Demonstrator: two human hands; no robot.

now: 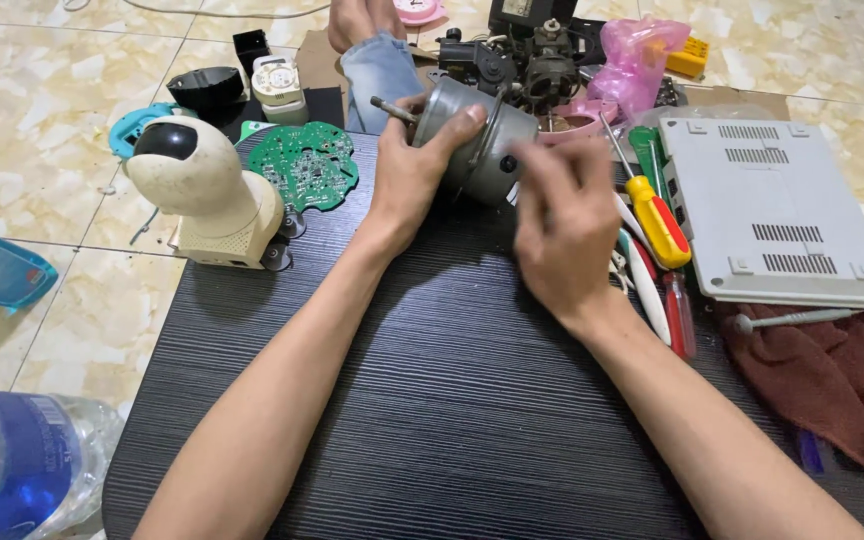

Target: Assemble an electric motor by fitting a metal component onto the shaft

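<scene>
Both my hands are on the small grey electric motor [477,140], which sits at the far edge of the black ribbed board [432,400]. My left hand [414,175] is wrapped round the motor's can from the left, thumb over the top, holding it tilted with its shaft [392,108] poking out past my fingertips to the left. My right hand [564,235] is closed loosely against the motor's near-right end, fingers curled; I cannot tell whether they pinch anything small there.

I judge this to be the stage of working at the motor's end cover while the body is steadied. A next move would call for a firm left grip so the can does not roll, and a tool for the right: the yellow-and-red screwdriver [656,220] lies just right of my right hand, beside the grey perforated casing [772,215]. Left of my left hand are the green round circuit board [304,165] and a cream dome camera [202,190].
</scene>
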